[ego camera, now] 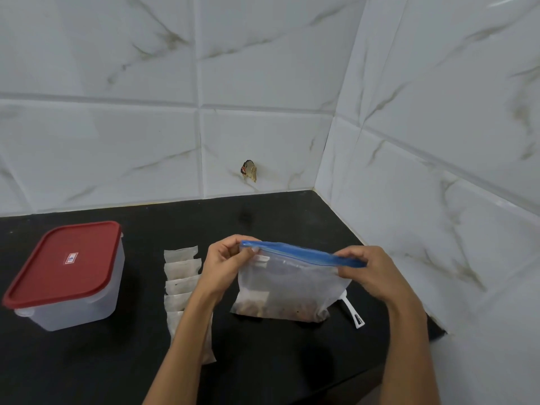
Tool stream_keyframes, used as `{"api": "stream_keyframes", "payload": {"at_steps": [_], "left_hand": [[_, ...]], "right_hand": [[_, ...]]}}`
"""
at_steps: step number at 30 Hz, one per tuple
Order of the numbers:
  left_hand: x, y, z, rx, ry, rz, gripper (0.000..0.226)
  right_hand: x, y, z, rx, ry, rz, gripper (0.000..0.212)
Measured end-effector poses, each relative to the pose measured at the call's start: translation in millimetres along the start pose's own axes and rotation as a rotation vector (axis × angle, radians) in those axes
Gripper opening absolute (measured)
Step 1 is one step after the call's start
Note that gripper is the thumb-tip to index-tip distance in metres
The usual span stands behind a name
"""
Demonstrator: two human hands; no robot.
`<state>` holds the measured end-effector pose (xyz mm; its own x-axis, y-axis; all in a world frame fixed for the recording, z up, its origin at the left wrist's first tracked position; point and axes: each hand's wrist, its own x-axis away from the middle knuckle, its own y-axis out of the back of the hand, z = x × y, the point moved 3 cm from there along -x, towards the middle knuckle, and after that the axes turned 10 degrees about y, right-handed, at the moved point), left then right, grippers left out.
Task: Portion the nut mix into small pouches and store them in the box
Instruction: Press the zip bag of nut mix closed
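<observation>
Both forearms reach in from below, my hands pinching the zip bag's blue seal at either end.

Left hand (226, 258) grips the left end of the blue zip strip (302, 253), right hand (369, 273) is closed on the right end, and the zip bag of nut mix (287, 290) hangs between them with its bottom resting on the black desk (263, 361). Just left of my left hand lies a row of small white pouches (181, 283), partly under that forearm. Further left stands the clear box (79, 290) with its red lid (65, 263) on. Below my right hand, a white scoop handle (353, 312) pokes from behind the bag.
</observation>
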<state>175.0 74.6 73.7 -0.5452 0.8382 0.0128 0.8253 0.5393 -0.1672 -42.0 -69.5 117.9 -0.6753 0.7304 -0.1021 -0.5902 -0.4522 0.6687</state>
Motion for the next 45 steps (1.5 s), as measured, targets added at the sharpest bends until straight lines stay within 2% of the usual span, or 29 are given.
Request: {"api": "stream_keyframes", "payload": {"at_steps": [7,13,24,27,30,32,34,36,39,45], "left_hand": [[-1.9,3.4,-3.1,0.07,0.059,-0.079,0.009],[-0.6,5.3,-5.3,-0.047,0.057,-0.117,0.009],[-2.9,2.8,-7.6,-0.189,0.039,-0.158,0.007],[-5.4,5.9,-17.1,-0.541,0.015,-0.234,0.037],[4.9,-17.4,-47.9,-0.817,-0.255,-0.312,0.063],[3.1,-52.9,-61.7,-1.089,-0.39,-0.187,0.065],[-6.9,-86.3,-62.4,-1.336,-0.34,0.011,0.061],[-18.0,-105.7,-60.6,-1.467,-0.273,0.155,0.047],[-28.2,-113.0,-55.4,-1.467,-0.196,0.24,0.032],[-32.1,-110.9,-48.3,-1.336,-0.098,0.278,0.021]], "right_hand": [[6.4,5.5,-14.5,-0.216,-0.044,-0.113,0.016],[5.8,2.8,-15.6,-0.144,-0.043,-0.173,0.004],[3.6,-2.5,-15.1,-0.075,-0.076,-0.183,0.014],[3.9,3.9,-13.7,-0.019,-0.062,-0.19,0.012],[4.0,5.8,-12.1,-0.002,-0.052,-0.185,0.012],[4.7,5.0,-11.4,0.002,-0.047,-0.175,0.012],[6.1,3.9,-10.7,0.009,-0.045,-0.162,0.014],[8.3,4.2,-11.0,0.011,-0.047,-0.153,0.014],[10.8,4.3,-12.0,0.011,-0.05,-0.143,0.016],[10.9,5.8,-5.2,0.029,-0.018,-0.195,0.019]]}}
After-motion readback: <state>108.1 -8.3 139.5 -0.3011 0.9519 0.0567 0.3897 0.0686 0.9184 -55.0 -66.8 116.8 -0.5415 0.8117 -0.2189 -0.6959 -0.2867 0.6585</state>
